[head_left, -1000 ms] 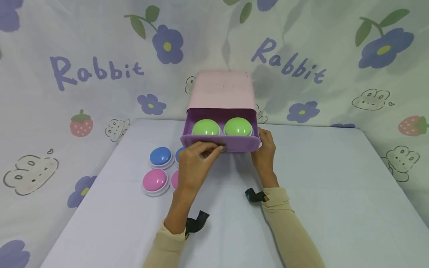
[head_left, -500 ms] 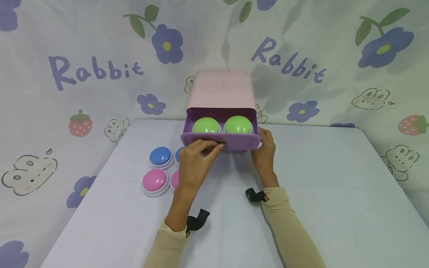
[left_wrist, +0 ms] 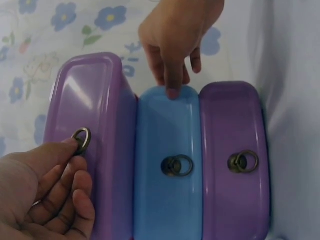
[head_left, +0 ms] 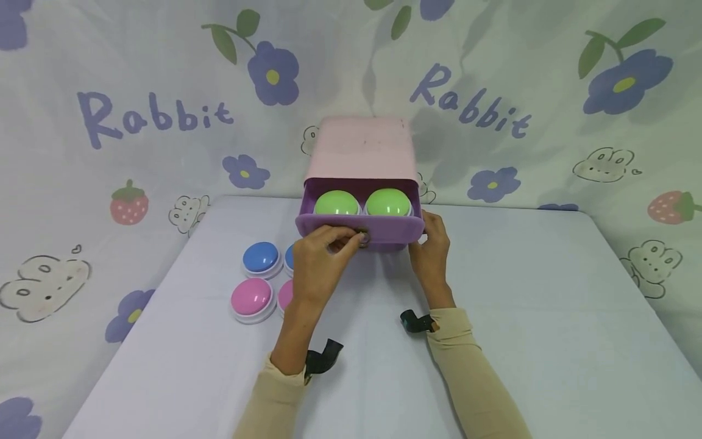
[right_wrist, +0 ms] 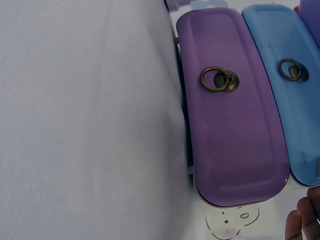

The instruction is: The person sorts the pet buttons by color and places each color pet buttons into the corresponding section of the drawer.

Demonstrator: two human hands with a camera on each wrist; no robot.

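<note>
In the head view, a pink-topped drawer cabinet (head_left: 362, 146) stands at the back of the table. Its top purple drawer (head_left: 392, 230) is pulled partway out, with two green domed buttons (head_left: 337, 202) on white bases inside. My left hand (head_left: 320, 262) pinches the brass ring pull (left_wrist: 81, 141) of that drawer between thumb and fingers. My right hand (head_left: 430, 250) holds the cabinet's right side, its thumb over the edge of the blue middle drawer (left_wrist: 170, 125) in the left wrist view. The lowest purple drawer (right_wrist: 235, 135) is closed, as is the blue one.
Left of the cabinet on the white table (head_left: 548, 292) sit blue domed buttons (head_left: 261, 258) and pink domed buttons (head_left: 252, 297), some partly hidden behind my left hand. A patterned cloth (head_left: 181, 55) hangs right behind the cabinet.
The top drawer has slid slightly inward, its front and the green buttons shifting back, and my left hand has gone along with it. My right hand stays at the cabinet's side.
</note>
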